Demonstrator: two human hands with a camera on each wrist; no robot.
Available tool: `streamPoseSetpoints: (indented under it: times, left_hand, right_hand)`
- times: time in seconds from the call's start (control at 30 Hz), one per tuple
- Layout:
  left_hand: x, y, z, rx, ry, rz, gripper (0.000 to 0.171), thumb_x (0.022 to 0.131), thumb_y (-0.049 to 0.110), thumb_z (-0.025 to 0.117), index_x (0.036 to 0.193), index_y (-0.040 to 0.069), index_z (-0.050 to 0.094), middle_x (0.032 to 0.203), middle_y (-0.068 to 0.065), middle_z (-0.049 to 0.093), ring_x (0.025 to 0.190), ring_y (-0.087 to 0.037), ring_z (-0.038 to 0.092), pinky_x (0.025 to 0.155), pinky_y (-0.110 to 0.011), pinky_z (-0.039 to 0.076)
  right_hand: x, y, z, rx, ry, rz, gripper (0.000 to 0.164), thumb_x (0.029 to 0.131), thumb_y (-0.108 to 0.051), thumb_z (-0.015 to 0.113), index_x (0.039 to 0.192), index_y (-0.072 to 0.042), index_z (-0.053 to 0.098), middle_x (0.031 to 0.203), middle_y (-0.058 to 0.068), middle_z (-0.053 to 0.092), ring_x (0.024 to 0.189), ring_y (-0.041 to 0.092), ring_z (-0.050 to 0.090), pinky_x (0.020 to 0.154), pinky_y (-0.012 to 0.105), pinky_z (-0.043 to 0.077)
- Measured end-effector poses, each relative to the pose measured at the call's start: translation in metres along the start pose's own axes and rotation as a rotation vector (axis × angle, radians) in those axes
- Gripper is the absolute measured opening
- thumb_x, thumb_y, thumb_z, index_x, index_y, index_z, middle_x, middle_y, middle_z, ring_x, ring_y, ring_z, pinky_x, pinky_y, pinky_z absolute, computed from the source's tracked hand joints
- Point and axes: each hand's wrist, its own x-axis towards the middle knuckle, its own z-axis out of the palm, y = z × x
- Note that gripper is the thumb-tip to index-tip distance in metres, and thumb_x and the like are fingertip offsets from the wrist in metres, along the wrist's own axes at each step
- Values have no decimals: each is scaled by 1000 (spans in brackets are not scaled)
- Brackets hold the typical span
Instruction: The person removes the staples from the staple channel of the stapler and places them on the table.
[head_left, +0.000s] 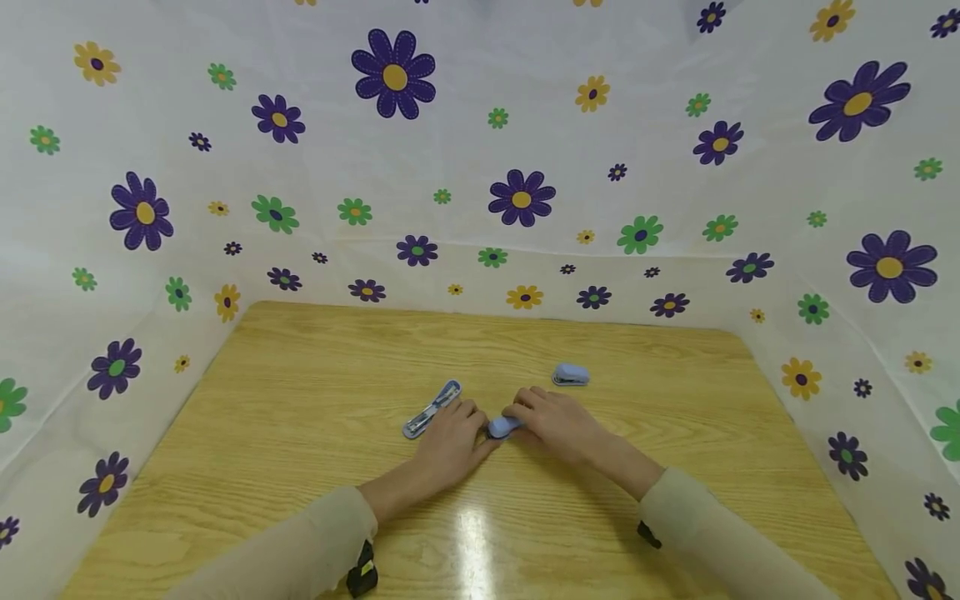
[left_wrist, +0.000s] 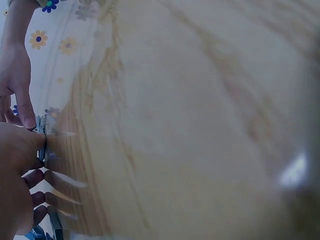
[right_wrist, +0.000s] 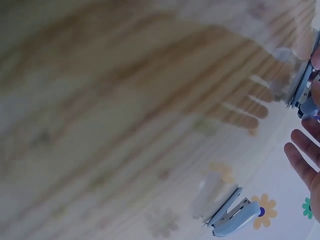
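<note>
A small light-blue stapler [head_left: 501,427] lies between the two hands at the middle of the table. My left hand [head_left: 450,440] pinches its left end between thumb and fingers. At its right end my right hand [head_left: 557,425] holds it, with the fingertips over the top; in the right wrist view the outer fingers [right_wrist: 302,155] stand away from the stapler [right_wrist: 303,95]. Just beyond the left knuckles, a second blue stapler [head_left: 431,410] is swung open flat, and the left fingers overlap part of it. A third blue stapler [head_left: 572,375] sits closed behind the right hand.
The wooden table [head_left: 315,358] has a glossy top that mirrors the hands. A white cloth [head_left: 450,150] with purple, green and yellow flowers surrounds it at the back and both sides. Dark wrist devices show under the left sleeve [head_left: 300,533] and right sleeve [head_left: 720,533].
</note>
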Motion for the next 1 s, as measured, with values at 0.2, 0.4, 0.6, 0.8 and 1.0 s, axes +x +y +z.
streamPoseSetpoints:
  times: [0.2,0.4,0.6,0.8,1.0]
  left_hand:
    - [1,0,0,-10,7,-13,32,94,44,78,98,12,76,101,-2,70,98,-20,63,90,-36,55]
    - [0,1,0,18,10,-9,33,94,46,77,97,12,76,100,-1,70,95,-19,62,85,-35,54]
    - [-1,0,0,14,23,-4,34,94,46,77,96,12,75,100,-1,70,93,-19,61,83,-34,53]
    - [0,0,0,35,30,8,33,94,46,78,92,13,73,97,-1,70,92,-19,61,82,-34,54]
    - [1,2,-3,53,7,0,32,93,45,79,92,14,72,97,-1,69,93,-19,62,82,-36,54]
  right_hand:
    - [5,2,0,56,-28,0,29,99,-33,73,121,-16,71,109,-2,67,99,13,66,85,29,59]
    - [13,3,2,122,-82,-10,31,98,-35,73,122,-15,71,107,-2,66,96,13,64,85,29,57]
    - [17,5,3,141,-109,-16,31,96,-36,74,118,-16,72,102,-4,62,91,11,58,82,27,54]
    - [17,7,6,232,-114,33,31,95,-36,75,119,-17,70,109,-2,66,100,14,62,89,31,55]
    - [16,10,11,255,-91,70,33,94,-39,74,117,-16,69,110,-1,68,104,17,62,93,36,54]
